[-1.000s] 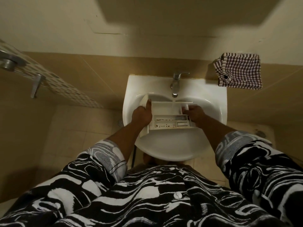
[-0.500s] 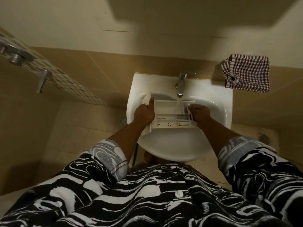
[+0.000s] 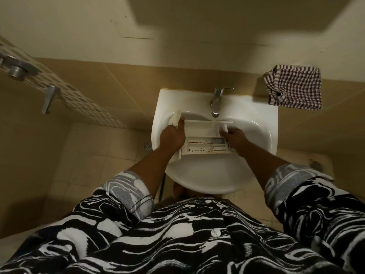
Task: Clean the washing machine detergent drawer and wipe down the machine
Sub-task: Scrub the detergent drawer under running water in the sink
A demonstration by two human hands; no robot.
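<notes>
A white detergent drawer [image 3: 203, 139] with several compartments lies across the white sink [image 3: 256, 139], under the chrome tap [image 3: 216, 101]. Water runs from the tap into its far compartment. Brown residue marks its near strip. My left hand [image 3: 171, 137] grips the drawer's left end by the front panel. My right hand [image 3: 235, 138] holds the right end, fingers curled at a divider.
A checked cloth [image 3: 294, 88] hangs on the tiled wall right of the sink. Metal fittings [image 3: 49, 97] stick out of the left wall. A floor drain [image 3: 147, 146] sits left of the sink. My patterned shirt fills the bottom.
The view has shifted slightly; both hands keep their hold on the drawer under the running water. My right hand has edged a little along the right end.
</notes>
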